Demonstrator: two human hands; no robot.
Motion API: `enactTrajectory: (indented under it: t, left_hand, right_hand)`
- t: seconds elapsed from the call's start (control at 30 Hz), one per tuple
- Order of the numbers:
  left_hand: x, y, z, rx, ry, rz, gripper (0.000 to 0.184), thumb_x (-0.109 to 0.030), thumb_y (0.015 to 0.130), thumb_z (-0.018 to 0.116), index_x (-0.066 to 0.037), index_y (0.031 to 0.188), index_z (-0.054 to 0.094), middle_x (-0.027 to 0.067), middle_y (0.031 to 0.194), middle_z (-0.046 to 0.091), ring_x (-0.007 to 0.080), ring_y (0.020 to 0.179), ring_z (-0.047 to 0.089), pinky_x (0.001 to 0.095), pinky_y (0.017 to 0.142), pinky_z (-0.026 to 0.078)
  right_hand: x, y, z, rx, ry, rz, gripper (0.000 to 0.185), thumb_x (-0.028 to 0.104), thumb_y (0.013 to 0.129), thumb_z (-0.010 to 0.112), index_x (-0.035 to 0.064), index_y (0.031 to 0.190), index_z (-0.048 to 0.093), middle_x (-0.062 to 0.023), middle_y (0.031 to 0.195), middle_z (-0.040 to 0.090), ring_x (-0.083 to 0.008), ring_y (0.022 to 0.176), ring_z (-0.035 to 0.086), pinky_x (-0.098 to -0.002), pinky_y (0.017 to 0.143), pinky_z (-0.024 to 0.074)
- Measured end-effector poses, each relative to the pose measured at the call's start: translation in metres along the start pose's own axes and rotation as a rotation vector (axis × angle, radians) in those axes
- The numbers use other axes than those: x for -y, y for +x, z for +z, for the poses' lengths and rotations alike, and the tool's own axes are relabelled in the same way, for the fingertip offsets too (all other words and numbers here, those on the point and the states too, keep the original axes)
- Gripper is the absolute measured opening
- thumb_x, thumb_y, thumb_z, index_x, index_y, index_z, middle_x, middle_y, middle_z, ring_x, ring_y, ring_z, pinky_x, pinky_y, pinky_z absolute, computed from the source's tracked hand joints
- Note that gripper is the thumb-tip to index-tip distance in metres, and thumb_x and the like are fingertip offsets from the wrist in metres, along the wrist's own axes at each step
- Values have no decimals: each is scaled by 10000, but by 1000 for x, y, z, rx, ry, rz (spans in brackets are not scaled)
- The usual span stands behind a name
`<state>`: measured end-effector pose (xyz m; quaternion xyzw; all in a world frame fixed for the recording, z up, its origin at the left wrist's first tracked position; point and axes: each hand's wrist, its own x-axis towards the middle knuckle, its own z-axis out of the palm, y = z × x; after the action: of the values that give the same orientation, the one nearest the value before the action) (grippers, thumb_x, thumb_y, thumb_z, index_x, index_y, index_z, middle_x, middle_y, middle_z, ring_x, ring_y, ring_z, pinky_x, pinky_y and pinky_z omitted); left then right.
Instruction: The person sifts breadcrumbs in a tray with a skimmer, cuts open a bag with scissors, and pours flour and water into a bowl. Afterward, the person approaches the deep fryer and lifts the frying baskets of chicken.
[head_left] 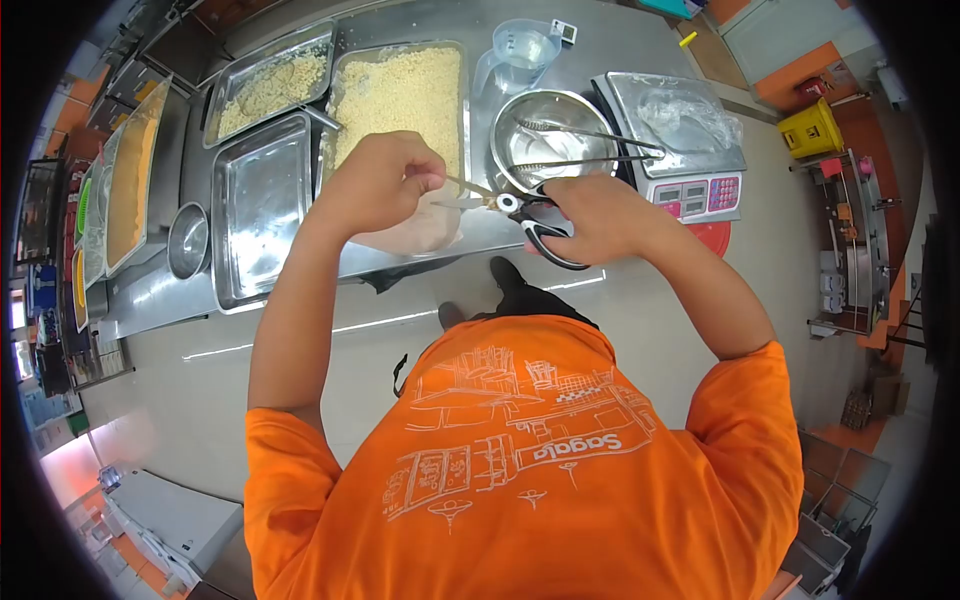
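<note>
My right hand (600, 215) grips the black handles of a pair of scissors (508, 204), whose blades are apart and point left. My left hand (388, 182) is closed in a pinch close to the upper blade's tip. What its fingers hold is too small to make out. Below it, a pale pinkish, see-through plastic bag (425, 228) lies at the table's front edge. Behind this hand is a metal tray of pale yellow crumbs (400, 90). Beyond the scissors stands a round steel bowl (510, 125) with metal tongs (585, 130) across it.
A digital scale (655, 185) on the right bears a crumpled clear plastic bag (680, 118). Behind the bowl are a measuring jug (522, 50) and a small timer (564, 32). To the left stand a second crumb tray (275, 95), a shiny metal tray (258, 215) and a small bowl (188, 240).
</note>
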<state>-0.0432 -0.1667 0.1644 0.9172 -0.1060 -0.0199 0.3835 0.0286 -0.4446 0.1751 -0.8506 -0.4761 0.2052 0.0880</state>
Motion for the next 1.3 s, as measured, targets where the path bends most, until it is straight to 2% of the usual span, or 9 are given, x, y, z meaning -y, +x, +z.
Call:
enactTrajectory:
  t: [0.17,0.23,0.47,0.53,0.7,0.77,1.03,1.2,1.3]
  left_hand:
    - [-6,-3,4,-55,22,-27,84,11,767,649,-35,821,694,112,821,646,266,769,628,338,701,492]
    - [-11,-5,6,-84,14,-18,78,44,754,656,-6,806,686,108,796,647,241,734,613,330,685,475]
    - [-10,-6,10,-110,26,-84,99,72,747,630,1,797,676,111,782,639,218,710,613,309,675,478]
    - [-11,-5,11,-140,-6,-82,110,84,734,619,5,791,670,115,779,635,211,695,607,298,673,477]
    - [-18,-3,12,-142,-10,-92,134,106,714,597,13,787,660,119,773,632,219,704,600,300,686,474]
    - [-18,-2,11,-140,33,-97,139,111,708,591,15,786,657,120,771,630,222,709,599,302,691,473]
    - [-11,-2,14,-177,-37,-127,136,81,705,590,-13,781,653,114,779,613,261,728,591,318,679,470]
    - [-20,-3,14,-151,8,-175,140,105,732,572,15,818,635,117,792,606,240,745,592,323,720,472]
    - [-25,-3,9,-123,51,-151,147,106,738,569,14,840,623,122,811,603,250,762,596,331,726,477]
  right_hand:
    - [-1,13,-9,18,-68,-37,495,472,786,645,-17,847,599,-201,793,649,-388,763,633,-459,713,492]
    - [-3,17,-10,30,-88,-80,470,468,793,654,10,880,598,-208,775,641,-397,754,622,-463,697,479]
    - [-11,27,-13,75,-116,-101,442,467,818,648,33,887,606,-178,783,653,-377,761,634,-448,699,484]
    - [-12,30,-19,121,-122,-110,444,415,814,620,-21,901,616,-187,795,660,-365,790,654,-444,719,510]
    - [-10,34,-19,99,-163,-192,452,413,818,617,-31,901,601,-177,797,661,-368,786,653,-441,719,513]
    - [-15,40,-13,29,-129,-240,454,449,803,633,0,852,582,-182,715,628,-382,709,633,-455,682,488]
    - [-20,48,-21,45,-147,-303,440,420,802,631,-13,849,568,-181,712,627,-380,696,632,-458,665,492]
    - [-18,56,-17,3,-172,-319,455,428,795,638,-18,848,563,-186,700,621,-385,694,631,-462,667,494]
    - [-20,58,-19,35,-194,-306,450,406,787,627,-37,862,593,-178,763,650,-355,727,654,-438,682,509]
